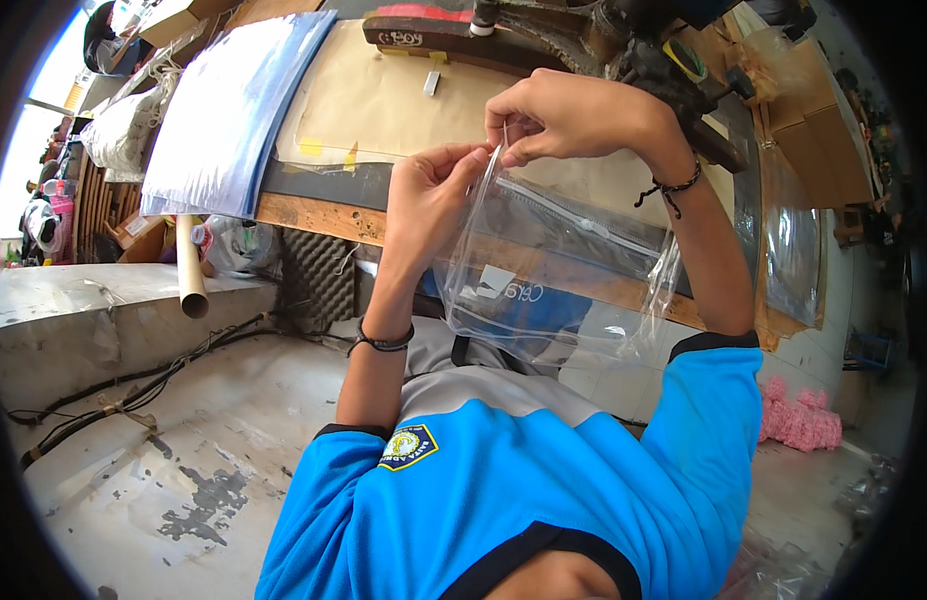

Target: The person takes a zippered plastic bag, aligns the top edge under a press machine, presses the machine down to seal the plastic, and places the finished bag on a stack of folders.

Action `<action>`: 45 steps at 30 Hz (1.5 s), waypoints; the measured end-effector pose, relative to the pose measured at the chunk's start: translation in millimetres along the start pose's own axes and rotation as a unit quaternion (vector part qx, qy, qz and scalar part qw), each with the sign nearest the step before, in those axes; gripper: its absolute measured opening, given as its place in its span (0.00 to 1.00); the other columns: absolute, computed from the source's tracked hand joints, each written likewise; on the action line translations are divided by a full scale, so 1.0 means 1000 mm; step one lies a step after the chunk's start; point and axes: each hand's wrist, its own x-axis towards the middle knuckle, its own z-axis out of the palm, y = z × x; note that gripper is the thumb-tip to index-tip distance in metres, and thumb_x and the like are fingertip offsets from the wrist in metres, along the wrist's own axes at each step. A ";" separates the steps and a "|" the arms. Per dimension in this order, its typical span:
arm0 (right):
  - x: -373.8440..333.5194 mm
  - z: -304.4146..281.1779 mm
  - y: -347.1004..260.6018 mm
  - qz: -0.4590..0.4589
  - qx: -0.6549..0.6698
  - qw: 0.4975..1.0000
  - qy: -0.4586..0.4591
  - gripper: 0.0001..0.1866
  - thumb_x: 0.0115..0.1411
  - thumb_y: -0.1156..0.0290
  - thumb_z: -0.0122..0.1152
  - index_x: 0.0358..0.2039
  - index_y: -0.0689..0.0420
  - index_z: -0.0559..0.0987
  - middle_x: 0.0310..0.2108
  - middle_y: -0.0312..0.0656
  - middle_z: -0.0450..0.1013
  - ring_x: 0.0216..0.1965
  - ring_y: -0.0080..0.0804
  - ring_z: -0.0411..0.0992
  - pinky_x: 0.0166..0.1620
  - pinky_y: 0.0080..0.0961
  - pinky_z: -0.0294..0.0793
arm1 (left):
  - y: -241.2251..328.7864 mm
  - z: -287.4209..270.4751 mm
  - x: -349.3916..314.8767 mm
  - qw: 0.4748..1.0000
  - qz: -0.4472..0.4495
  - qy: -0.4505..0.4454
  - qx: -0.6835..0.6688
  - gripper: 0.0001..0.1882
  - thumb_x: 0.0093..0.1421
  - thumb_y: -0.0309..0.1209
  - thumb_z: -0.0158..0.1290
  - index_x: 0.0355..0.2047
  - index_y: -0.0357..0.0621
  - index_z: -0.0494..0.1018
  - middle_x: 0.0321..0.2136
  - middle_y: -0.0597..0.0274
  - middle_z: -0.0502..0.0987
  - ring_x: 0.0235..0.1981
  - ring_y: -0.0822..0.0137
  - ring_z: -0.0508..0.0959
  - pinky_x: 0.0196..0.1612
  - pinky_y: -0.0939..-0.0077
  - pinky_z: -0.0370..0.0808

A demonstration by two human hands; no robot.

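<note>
Workbench beyond both hands, cardboard sheet on top. Left hand and right hand each pinch the top edge of a clear plastic bag, which hangs below them. Bag mouth only slightly parted; zip strip looks shut along most of its length.

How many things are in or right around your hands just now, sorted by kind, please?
Clear plastic bag, held at its top edge by the left hand and the right hand: 1
Black wristbands, one on the left wrist and one on the right wrist: 2
Cardboard tube: 1
Stack of plastic sheets: 1
Total: 5
</note>
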 end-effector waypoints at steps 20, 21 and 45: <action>0.021 -0.007 -0.005 0.062 -0.046 0.996 -0.054 0.11 0.58 0.68 0.66 0.29 0.65 0.81 0.20 0.42 0.76 0.21 0.28 0.73 0.27 0.27 0.72 | -0.004 0.001 -0.006 0.998 0.028 -0.007 0.058 0.18 0.66 0.31 0.55 0.49 0.26 0.71 0.40 0.48 0.82 0.42 0.72 0.80 0.44 0.80 0.75; 0.023 -0.007 -0.005 0.057 -0.048 0.996 -0.059 0.11 0.58 0.69 0.66 0.29 0.65 0.81 0.20 0.42 0.76 0.21 0.28 0.73 0.27 0.26 0.72 | -0.007 0.002 -0.006 0.998 0.037 0.003 0.053 0.17 0.66 0.31 0.56 0.47 0.27 0.73 0.37 0.47 0.83 0.40 0.71 0.82 0.43 0.79 0.76; 0.026 -0.006 -0.004 0.083 -0.070 0.992 -0.066 0.12 0.54 0.70 0.70 0.31 0.67 0.80 0.29 0.48 0.80 0.31 0.35 0.79 0.35 0.28 0.77 | -0.004 0.000 0.002 0.997 0.004 0.023 0.079 0.20 0.60 0.25 0.60 0.51 0.29 0.72 0.36 0.49 0.84 0.38 0.69 0.83 0.41 0.80 0.79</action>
